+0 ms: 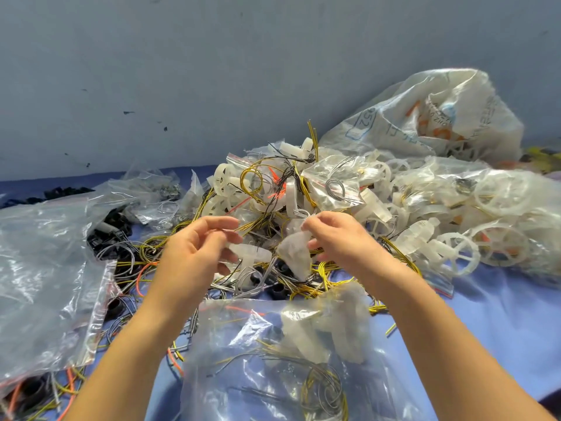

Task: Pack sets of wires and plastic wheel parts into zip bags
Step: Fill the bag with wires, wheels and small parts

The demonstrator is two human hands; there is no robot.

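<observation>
My left hand [197, 247] holds a translucent white T-shaped plastic part [250, 252] by its left end. My right hand [340, 238] pinches a small clear zip bag [296, 253] that hangs below its fingers, right beside the part. Both hands hover over a heap of yellow, black, grey and orange wires [267, 192] mixed with white plastic wheel parts [455, 250]. A large clear bag [288, 360] lies in front of me with wires and white parts inside.
A big crumpled clear bag [45, 268] covers the left side. A printed white sack [440, 117] sits at the back right. Small filled zip bags [337, 183] lie on the heap. Black parts [109, 229] lie at left. Blue cloth [501, 329] shows at right.
</observation>
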